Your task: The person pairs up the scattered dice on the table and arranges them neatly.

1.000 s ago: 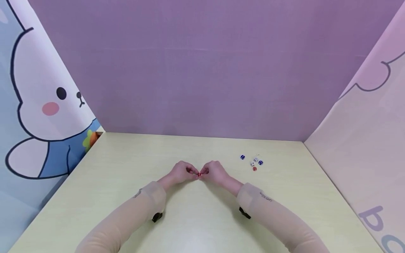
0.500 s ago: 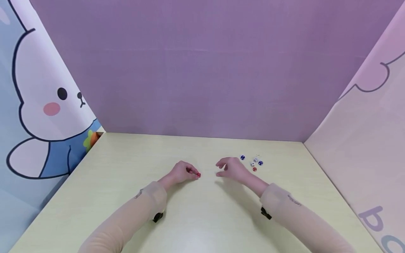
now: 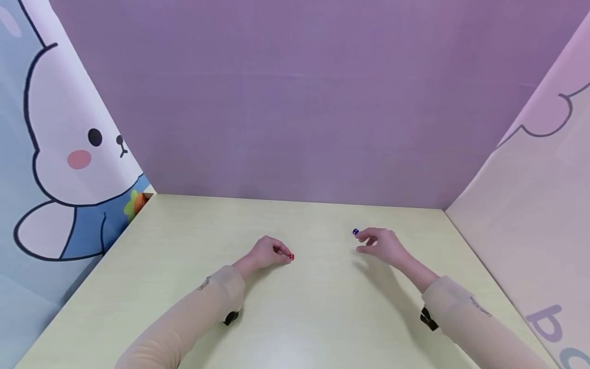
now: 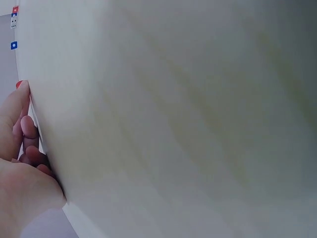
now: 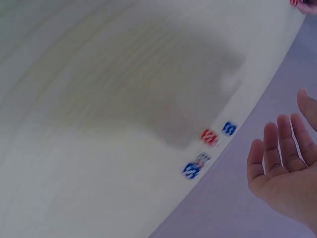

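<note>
My left hand (image 3: 267, 252) rests low at the table's middle, thumb and fingertip pinching a small red die (image 3: 292, 257). In the left wrist view that red die (image 4: 19, 85) shows just past the fingertip. Off to the right, my right hand (image 3: 379, 245) is held above the table with loosely bent, parted fingers and nothing between them. A blue die (image 3: 355, 231) lies just beyond its fingertips. The right wrist view has a second red die (image 5: 209, 137), a white die (image 5: 203, 158) and another blue die (image 5: 191, 170) near the hand; in the head view the hand hides these.
The pale wood-look table (image 3: 304, 318) ends at an upright purple panel (image 3: 295, 102) at the back. A printed rabbit panel (image 3: 83, 154) stands on the left and a pale pink panel (image 3: 544, 215) on the right.
My right hand has left the red die at the middle and moved right to the group of dice, fingers opening. My left hand stays in place, still pinching the red die.
</note>
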Motion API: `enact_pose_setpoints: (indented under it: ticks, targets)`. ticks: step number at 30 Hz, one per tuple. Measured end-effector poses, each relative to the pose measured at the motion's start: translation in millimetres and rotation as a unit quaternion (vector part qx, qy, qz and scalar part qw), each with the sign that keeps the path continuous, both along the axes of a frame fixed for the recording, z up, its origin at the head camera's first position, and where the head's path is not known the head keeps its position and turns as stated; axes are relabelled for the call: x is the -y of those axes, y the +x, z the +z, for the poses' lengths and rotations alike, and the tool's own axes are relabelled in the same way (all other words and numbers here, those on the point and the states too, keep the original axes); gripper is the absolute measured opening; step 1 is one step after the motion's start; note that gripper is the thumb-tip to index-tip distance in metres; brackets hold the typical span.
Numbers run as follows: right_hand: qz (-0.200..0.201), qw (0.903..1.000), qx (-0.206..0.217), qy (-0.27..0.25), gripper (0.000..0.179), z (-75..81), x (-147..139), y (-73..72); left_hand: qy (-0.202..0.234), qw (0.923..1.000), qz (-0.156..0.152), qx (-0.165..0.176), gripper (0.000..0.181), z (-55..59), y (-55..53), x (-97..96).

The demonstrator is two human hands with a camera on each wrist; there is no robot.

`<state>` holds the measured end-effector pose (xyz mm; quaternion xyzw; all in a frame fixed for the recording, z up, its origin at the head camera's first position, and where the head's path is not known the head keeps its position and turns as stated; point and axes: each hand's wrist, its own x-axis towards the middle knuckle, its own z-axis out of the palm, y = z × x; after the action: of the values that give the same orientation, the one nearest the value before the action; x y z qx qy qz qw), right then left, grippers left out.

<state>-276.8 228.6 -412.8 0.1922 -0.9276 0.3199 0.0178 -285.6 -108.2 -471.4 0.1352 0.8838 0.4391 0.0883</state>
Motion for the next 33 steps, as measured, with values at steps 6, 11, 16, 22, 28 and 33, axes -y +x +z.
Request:
enact_pose_setpoints:
  ticks: [6,11,16,22,28,33]
  targets:
    - [-0.059,0.9969,0.042,-0.031,0.034,-14.0,-30.2,-7.0,-0.007,1.0,-0.001,0.003,0.011,3.5,-0.2,-0.7]
    - [-0.096,0.9926,0.063,-0.038,0.032,-25.5,-44.0,-10.0,-0.011,0.9999,-0.001,0.009,0.011,5.5,0.4,-1.6]
    - [-0.106,0.9919,0.067,-0.022,0.025,-33.4,-48.7,-12.5,-0.008,0.9998,0.001,0.018,0.011,5.0,0.9,-1.7]
    - [-0.106,0.992,0.067,0.009,0.021,-37.2,-46.2,-16.9,-0.002,0.9998,0.002,0.021,0.011,6.5,3.1,-0.5]
    - [-0.102,0.9919,0.073,0.021,0.018,-37.2,-43.6,-18.4,-0.001,0.9997,-0.001,0.024,0.011,6.5,3.5,-0.6]
    - [-0.082,0.9936,0.072,0.03,0.015,-39.9,-43.4,-20.1,-0.003,0.9998,0.001,0.021,0.01,4.7,2.7,-0.9]
